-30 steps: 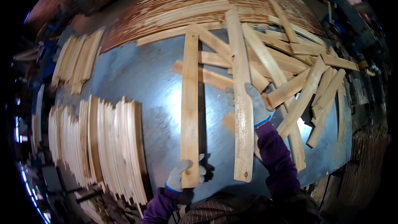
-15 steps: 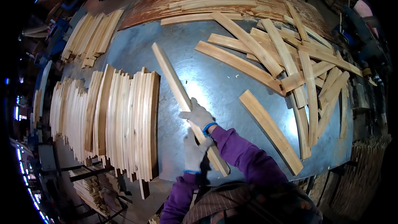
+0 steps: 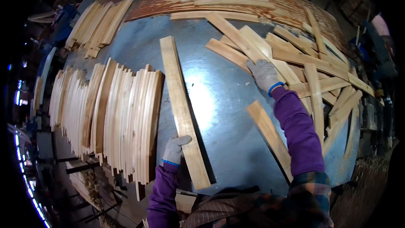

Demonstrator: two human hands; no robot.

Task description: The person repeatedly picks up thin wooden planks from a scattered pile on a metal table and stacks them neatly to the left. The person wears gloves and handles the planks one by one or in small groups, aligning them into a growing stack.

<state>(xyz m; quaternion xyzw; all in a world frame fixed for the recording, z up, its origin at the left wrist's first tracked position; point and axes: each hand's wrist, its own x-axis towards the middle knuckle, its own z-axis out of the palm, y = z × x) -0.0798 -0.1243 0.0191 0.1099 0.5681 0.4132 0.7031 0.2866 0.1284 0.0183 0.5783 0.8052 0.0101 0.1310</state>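
My gloved left hand grips a long flat wooden board by its left edge, near the lower end. The board slants across the blue-grey table, its wide face turned up, beside the row of stacked boards. Over at the right, my gloved right hand lies on the loose pile, its fingers curled over the edge of another wooden board. That board's near end is hidden under my hand. Both gloves are pale grey with blue cuffs.
A tight row of boards stands along the table's left side, with a smaller stack behind it. Crossed boards cover the right. One single board lies near my right forearm. A worn reddish plywood sheet spans the back.
My right hand has left the held board and moved right onto the pile. The left hand has shifted left with its board, which now shows its wide face. Some pile boards have shifted.
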